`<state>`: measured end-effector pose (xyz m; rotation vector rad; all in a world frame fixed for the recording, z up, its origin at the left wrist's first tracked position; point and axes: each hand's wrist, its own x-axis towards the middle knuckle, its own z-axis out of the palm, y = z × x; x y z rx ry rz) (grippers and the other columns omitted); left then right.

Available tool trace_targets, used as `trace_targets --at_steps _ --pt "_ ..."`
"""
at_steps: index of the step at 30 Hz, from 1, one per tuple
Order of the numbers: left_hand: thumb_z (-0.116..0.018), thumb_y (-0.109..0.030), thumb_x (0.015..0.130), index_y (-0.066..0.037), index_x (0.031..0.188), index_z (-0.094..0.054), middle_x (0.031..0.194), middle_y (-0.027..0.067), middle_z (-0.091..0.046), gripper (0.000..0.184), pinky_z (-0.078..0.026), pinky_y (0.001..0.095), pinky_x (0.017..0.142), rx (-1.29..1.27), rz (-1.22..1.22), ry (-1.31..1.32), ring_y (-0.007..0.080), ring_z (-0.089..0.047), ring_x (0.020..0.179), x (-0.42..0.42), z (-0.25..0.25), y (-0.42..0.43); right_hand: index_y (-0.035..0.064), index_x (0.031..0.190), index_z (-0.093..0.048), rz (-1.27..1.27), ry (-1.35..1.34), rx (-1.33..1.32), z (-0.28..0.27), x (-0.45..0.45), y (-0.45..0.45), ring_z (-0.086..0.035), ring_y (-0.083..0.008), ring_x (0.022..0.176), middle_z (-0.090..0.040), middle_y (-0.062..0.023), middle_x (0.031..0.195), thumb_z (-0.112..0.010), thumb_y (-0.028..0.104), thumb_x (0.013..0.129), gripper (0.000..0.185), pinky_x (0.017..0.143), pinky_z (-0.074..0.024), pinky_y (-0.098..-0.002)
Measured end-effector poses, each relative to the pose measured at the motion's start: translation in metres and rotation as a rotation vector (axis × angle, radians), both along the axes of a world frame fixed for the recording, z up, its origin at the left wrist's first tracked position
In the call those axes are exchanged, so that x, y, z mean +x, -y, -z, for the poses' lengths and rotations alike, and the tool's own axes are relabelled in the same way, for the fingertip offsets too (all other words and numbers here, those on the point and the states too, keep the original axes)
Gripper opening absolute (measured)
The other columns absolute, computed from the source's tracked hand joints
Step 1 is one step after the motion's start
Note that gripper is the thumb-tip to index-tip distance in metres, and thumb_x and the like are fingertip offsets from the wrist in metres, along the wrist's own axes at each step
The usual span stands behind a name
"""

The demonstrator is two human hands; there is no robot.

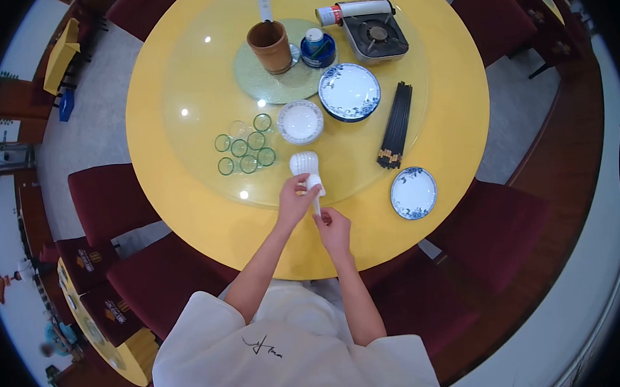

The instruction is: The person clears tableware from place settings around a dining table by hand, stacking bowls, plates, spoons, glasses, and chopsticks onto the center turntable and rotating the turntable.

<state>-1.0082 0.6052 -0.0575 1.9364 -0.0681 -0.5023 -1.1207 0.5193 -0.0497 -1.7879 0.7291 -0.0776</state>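
Near the front of the round table, a white soup spoon (314, 182) is between my two hands. My left hand (296, 200) has its fingers closed at the spoon's bowl end. The lower end of the handle is pinched by my right hand (335, 228). Just beyond my fingers lies a nested stack of white soup spoons (303, 163), its near part hidden by my left hand. A stack of white bowls (300, 122) with patterned rims stands behind it.
On the yellow table (184, 207) are several green-rimmed glasses (239, 148), stacked plates (349, 91), black chopsticks (397, 126) and a single plate (414, 194). Farther back stand a brown wooden container (269, 47), a blue ashtray-like dish (318, 51) and a portable gas stove (377, 36). Dark red chairs (498, 233) surround the table.
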Motion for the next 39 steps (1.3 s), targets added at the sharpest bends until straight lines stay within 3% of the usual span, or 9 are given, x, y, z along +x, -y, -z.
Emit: trace_targets --at_steps 1,2,5,11,20,23,32,35,39 --pt "-0.075 -0.018 0.083 0.002 0.118 -0.059 0.108 0.0137 -0.060 0.044 -0.053 0.0308 0.077 0.103 0.001 0.059 0.0186 -0.063 0.089 0.010 -0.006 -0.014 -0.0042 0.091 -0.067 -0.028 0.014 -0.043 0.000 0.011 -0.011 -0.066 -0.0193 0.067 -0.067 -0.0140 0.078 -0.074 0.010 0.081 0.019 0.063 -0.0520 -0.0297" --pt "-0.075 -0.021 0.082 0.000 0.117 -0.061 0.109 0.0137 -0.058 0.044 -0.052 0.0319 0.075 0.092 0.006 0.093 0.0196 -0.061 0.086 0.020 0.001 -0.026 -0.0054 0.092 -0.066 -0.047 0.051 -0.084 0.000 0.021 -0.020 -0.065 -0.0235 0.066 -0.066 -0.0164 0.077 -0.073 0.009 0.081 0.019 0.062 -0.0521 -0.0327" --pt "-0.074 -0.019 0.081 0.001 0.118 -0.062 0.107 0.0164 -0.058 0.044 -0.053 0.0329 0.070 -0.047 -0.070 0.069 0.0227 -0.061 0.084 0.038 0.018 -0.039 -0.0048 0.094 -0.066 -0.058 0.068 -0.196 0.009 0.043 -0.034 -0.065 -0.0263 0.067 -0.065 -0.0175 0.078 -0.072 0.008 0.081 0.019 0.063 -0.0523 -0.0350" --pt "-0.072 -0.016 0.081 0.001 0.125 -0.056 0.112 0.0170 -0.055 0.050 -0.053 0.0315 0.067 -0.053 -0.067 0.128 0.0230 -0.060 0.088 0.046 0.030 -0.039 -0.0041 0.097 -0.065 -0.124 -0.020 -0.335 0.009 0.068 -0.041 -0.065 -0.0302 0.072 -0.066 -0.0188 0.081 -0.070 0.007 0.082 0.020 0.067 -0.0524 -0.0368" --pt "-0.070 -0.011 0.085 0.002 0.124 -0.056 0.114 0.0159 -0.055 0.044 -0.053 0.0292 0.066 -0.045 -0.069 0.125 0.0204 -0.060 0.086 0.043 0.032 -0.034 -0.0024 0.097 -0.064 -0.069 -0.111 -0.326 0.011 0.073 -0.042 -0.065 -0.0308 0.072 -0.065 -0.0189 0.082 -0.071 0.006 0.080 0.020 0.067 -0.0521 -0.0375" --pt "-0.069 -0.010 0.085 0.002 0.125 -0.056 0.114 0.0151 -0.055 0.044 -0.053 0.0293 0.066 -0.058 -0.081 0.174 0.0197 -0.060 0.084 0.041 0.035 -0.033 -0.0006 0.095 -0.061 -0.088 -0.163 -0.315 0.006 0.075 -0.041 -0.063 -0.0342 0.078 -0.063 -0.0181 0.088 -0.068 0.008 0.082 0.016 0.071 -0.0514 -0.0426" --pt "-0.069 -0.010 0.086 0.003 0.125 -0.055 0.119 0.0156 -0.053 0.044 -0.051 0.0285 0.065 -0.096 -0.084 0.148 0.0200 -0.059 0.085 0.041 0.033 -0.027 -0.0005 0.089 -0.063 -0.091 -0.041 -0.437 0.022 0.070 -0.038 -0.063 -0.0317 0.071 -0.062 -0.0175 0.083 -0.071 0.006 0.079 0.014 0.066 -0.0520 -0.0386" --pt "-0.070 -0.007 0.084 0.002 0.124 -0.056 0.116 0.0134 -0.056 0.043 -0.053 0.0277 0.065 -0.076 -0.109 0.186 0.0175 -0.060 0.085 0.040 0.035 -0.026 -0.0010 0.088 -0.064 -0.065 -0.016 -0.327 0.019 0.068 -0.036 -0.063 -0.0302 0.071 -0.062 -0.0171 0.083 -0.070 0.005 0.080 0.012 0.065 -0.0523 -0.0369" --pt "-0.069 -0.007 0.084 0.002 0.124 -0.056 0.120 0.0149 -0.053 0.043 -0.052 0.0282 0.066 -0.103 -0.086 0.136 0.0207 -0.059 0.090 0.036 0.029 -0.026 -0.0018 0.089 -0.065 0.012 0.060 -0.255 0.014 0.051 -0.024 -0.064 -0.0242 0.068 -0.064 -0.0151 0.081 -0.069 0.006 0.082 0.011 0.063 -0.0518 -0.0322"
